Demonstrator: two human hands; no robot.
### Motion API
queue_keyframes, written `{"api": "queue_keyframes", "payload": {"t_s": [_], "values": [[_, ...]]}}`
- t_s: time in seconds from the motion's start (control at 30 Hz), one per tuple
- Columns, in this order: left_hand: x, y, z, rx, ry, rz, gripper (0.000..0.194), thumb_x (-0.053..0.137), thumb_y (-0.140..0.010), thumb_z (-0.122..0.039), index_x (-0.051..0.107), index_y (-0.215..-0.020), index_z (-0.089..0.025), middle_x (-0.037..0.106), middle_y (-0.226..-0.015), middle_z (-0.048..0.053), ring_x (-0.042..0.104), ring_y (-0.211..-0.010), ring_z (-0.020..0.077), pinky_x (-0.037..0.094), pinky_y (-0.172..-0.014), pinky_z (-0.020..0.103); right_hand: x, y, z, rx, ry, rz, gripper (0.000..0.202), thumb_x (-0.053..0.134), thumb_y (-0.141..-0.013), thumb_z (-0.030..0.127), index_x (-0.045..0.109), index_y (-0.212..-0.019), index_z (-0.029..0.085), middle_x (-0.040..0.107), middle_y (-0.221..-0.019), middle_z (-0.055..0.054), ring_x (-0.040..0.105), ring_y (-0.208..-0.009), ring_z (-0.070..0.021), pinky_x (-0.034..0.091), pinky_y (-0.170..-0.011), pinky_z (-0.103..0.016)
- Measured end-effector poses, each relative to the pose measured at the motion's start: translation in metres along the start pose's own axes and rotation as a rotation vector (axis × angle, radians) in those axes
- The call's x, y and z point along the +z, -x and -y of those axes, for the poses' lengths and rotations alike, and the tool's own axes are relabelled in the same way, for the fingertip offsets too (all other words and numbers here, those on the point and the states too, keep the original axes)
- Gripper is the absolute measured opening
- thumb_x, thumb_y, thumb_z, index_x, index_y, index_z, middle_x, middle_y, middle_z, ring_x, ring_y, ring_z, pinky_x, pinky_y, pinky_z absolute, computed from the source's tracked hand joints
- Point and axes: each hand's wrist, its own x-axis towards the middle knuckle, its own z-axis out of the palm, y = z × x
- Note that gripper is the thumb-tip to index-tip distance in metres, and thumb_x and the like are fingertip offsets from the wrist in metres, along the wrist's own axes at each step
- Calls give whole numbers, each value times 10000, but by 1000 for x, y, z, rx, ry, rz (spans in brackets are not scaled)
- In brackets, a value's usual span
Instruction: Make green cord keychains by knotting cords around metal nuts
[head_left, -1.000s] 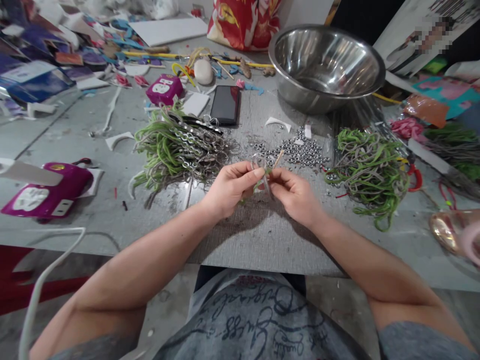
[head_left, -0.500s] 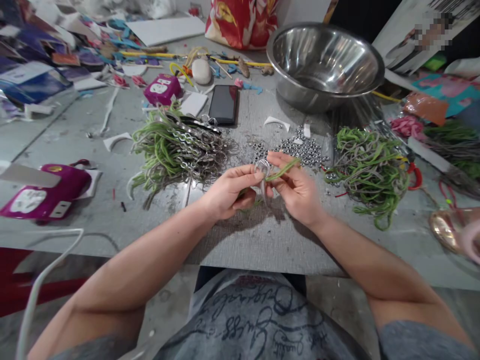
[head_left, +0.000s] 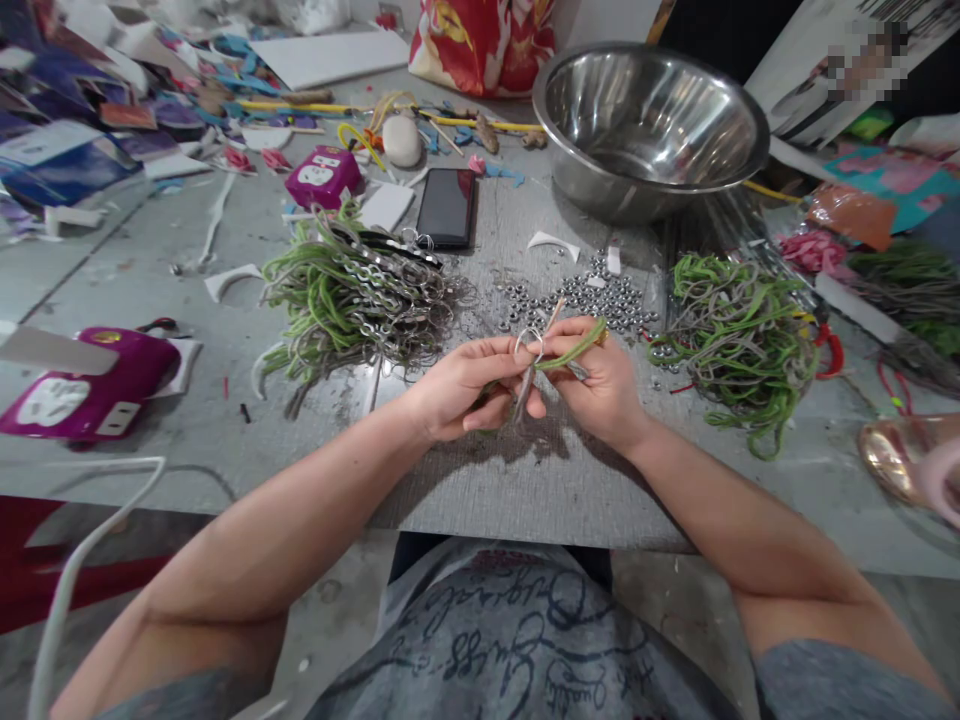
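My left hand (head_left: 480,385) and my right hand (head_left: 596,380) meet over the table, fingers pinched close together. Between them are green and grey cords (head_left: 574,350) with a thin pale loop (head_left: 529,340) standing up at the fingertips. The right hand grips the cords, whose green end sticks out past its index finger; a thin tan stick-like piece (head_left: 557,315) also rises there. The left fingers pinch the loop's base. Just beyond the hands lie many small silver beads (head_left: 607,300). To the left is a bundle of green and grey cords with metallic strips (head_left: 352,290).
A loose heap of green and grey cords (head_left: 739,340) lies at right. Behind it stands a steel bowl (head_left: 652,190). A phone (head_left: 446,208), purple power adapters (head_left: 324,178), scissors with red handles (head_left: 830,352) and paper scraps (head_left: 232,280) are spread over the table.
The fingers of my right hand have drawn in to the loop and closed there. The green cord end now points farther up and right, and the tan piece has come into view.
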Motion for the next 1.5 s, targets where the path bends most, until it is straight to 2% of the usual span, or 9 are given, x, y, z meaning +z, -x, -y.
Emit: {"api": "queue_keyframes", "payload": {"t_s": [0.13,0.23,0.3,0.4,0.57,0.77,0.93,1.27,1.5], "values": [[-1,-1,0,-49,26,17,179,547,-817,-289,460,-721,-166,643,-516,5,344,-202,40,206,-244,130,-3,-1,5,196,-131,86,59,536,-803,229,592,-821,231,600,-739,-1,561,-670,-129,470,-634,-290],[-2,-1,1,-60,33,0,166,571,-795,-282,472,-725,-169,584,-448,-37,410,-222,71,278,-245,142,-7,-3,9,376,-386,225,55,506,-799,247,541,-825,214,520,-590,40,466,-495,-89,402,-488,-239],[-3,-1,1,-50,31,-4,165,591,-778,-278,483,-725,-164,580,-452,-42,465,-253,89,340,-268,157,-10,-5,10,422,-506,330,37,498,-777,222,519,-803,209,472,-538,62,421,-449,-76,365,-454,-225],[-4,0,0,-37,23,5,173,609,-757,-275,496,-707,-155,585,-464,-36,502,-282,101,383,-296,172,-14,-9,11,386,-461,422,46,487,-732,160,516,-732,196,485,-541,54,427,-470,-75,354,-471,-221],[-4,1,-3,2,16,3,181,618,-737,-264,512,-650,-144,575,-459,-32,506,-294,92,374,-316,169,-17,-11,9,275,-258,390,185,454,-782,206,547,-626,171,500,-555,25,441,-495,-77,339,-483,-217],[-2,1,-4,22,-45,-30,187,611,-745,-277,547,-646,-131,558,-452,-27,493,-301,77,323,-327,165,-16,-9,1,465,-269,449,352,561,-786,440,575,-573,160,474,-448,42,418,-407,-65,299,-413,-202],[-1,-1,-1,37,-125,-52,253,688,-691,-347,553,-644,-140,513,-445,-54,443,-317,49,310,-340,160,-16,-12,-2,652,-481,612,299,640,-725,443,664,-671,149,436,-413,74,375,-325,-47,291,-340,-189],[-1,-3,5,182,-239,-158,305,714,-656,-398,568,-607,-135,539,-822,-12,358,-435,-2,277,-370,162,-9,-11,-1,679,-622,457,200,760,-596,369,719,-673,189,609,-539,37,446,-395,-41,406,-372,-185],[-1,-5,6,149,-221,-144,306,701,-671,-415,563,-625,-145,501,-642,-22,370,-441,33,264,-371,166,-8,-10,2,666,-564,426,193,769,-584,383,717,-636,205,622,-532,39,492,-415,-53,442,-411,-190]]}}
